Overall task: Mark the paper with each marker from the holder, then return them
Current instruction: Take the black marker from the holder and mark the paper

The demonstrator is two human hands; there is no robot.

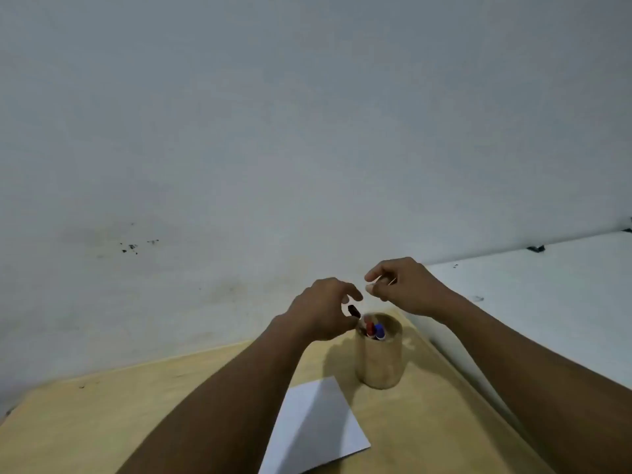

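A round wooden holder [379, 364] stands on the table near its right edge, with a red marker [369, 328] and a blue marker [379, 331] upright inside. My left hand [325, 313] hovers just left of the holder's rim and pinches a black-capped marker [354, 311], which is tilted with its lower end at the holder's mouth. My right hand [403, 285] hangs above and behind the holder, fingers loosely curled, thumb and forefinger slightly apart, nothing seen in them. A white sheet of paper [318, 429] lies flat in front of the holder, partly under my left forearm.
The wooden table [102, 422] ends against a pale grey wall [273, 131] at the back. A white surface [547, 295] adjoins the table on the right, close to the holder.
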